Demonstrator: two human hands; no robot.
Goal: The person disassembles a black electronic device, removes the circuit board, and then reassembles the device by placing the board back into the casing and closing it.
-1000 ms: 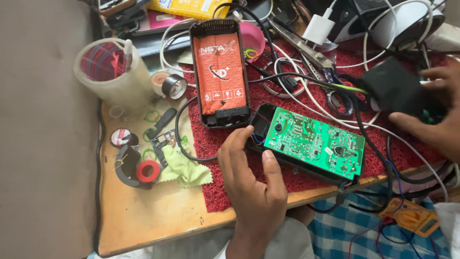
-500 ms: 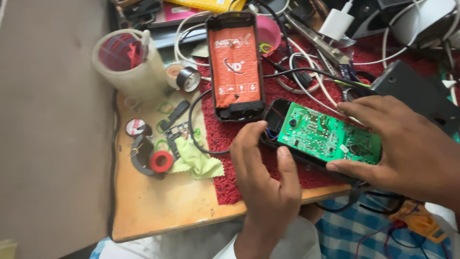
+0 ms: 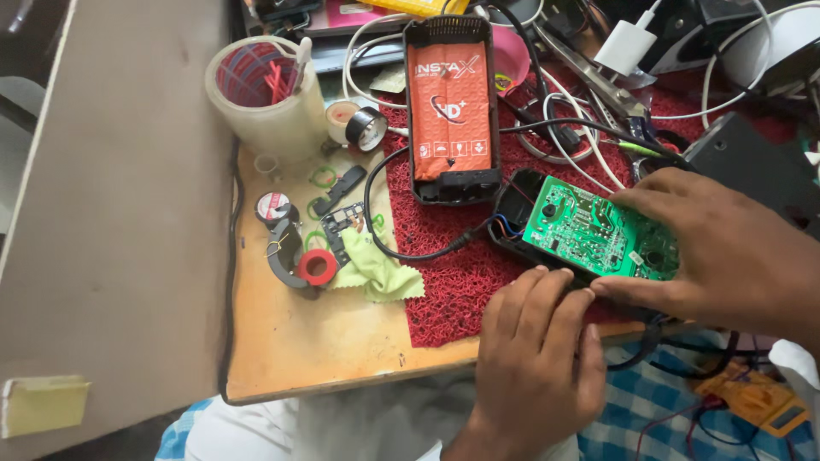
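Both hands are on the green circuit board [image 3: 598, 229], which sits in a black casing [image 3: 521, 205] on the red mat [image 3: 444, 282], near the table's front edge. Left hand [image 3: 538, 358] lies with fingertips [image 3: 547, 277] touching the casing's near edge, fingers loosely curled, not clamped on anything. Right hand [image 3: 726, 248] covers the board's right end, thumb under the near side, fingers over the top (pinching it). Just behind stands an open black case with an orange pack [image 3: 450, 107]. A green cloth [image 3: 380, 273] and red tape roll [image 3: 318, 266] lie to the left.
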